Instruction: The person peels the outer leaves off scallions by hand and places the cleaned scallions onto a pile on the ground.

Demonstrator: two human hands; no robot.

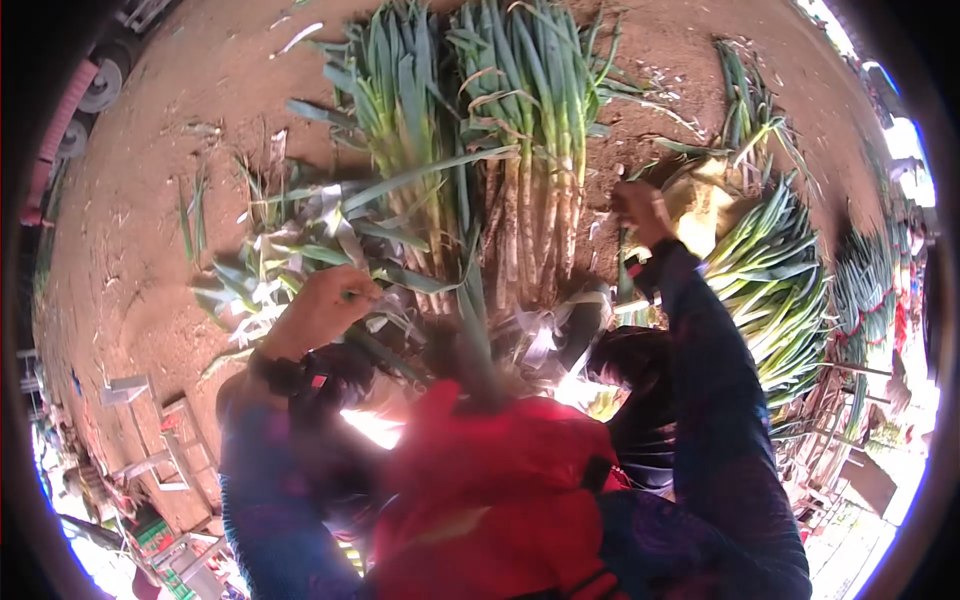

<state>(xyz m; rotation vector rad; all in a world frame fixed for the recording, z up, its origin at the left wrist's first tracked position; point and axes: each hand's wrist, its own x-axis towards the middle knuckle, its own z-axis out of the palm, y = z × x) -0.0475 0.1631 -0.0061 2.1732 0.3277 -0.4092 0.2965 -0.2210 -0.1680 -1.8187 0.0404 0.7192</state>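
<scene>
Two hands curled beside long green onions (535,170)

The left hand (325,300) is closed like a fist; a small green spot shows at it, but I cannot tell whether it is a leaf. The right hand (642,210) has bent fingers; whether it is closed or holds something, I cannot tell. Between them, two bunches lie on the soil (130,300). Loose leaves (265,275) are near the left fist, a yellow sack (700,205) near the right hand. I judge that bunches without visible ties could spread if knocked, and dry outer leaves could tear under hard pulling.
</scene>
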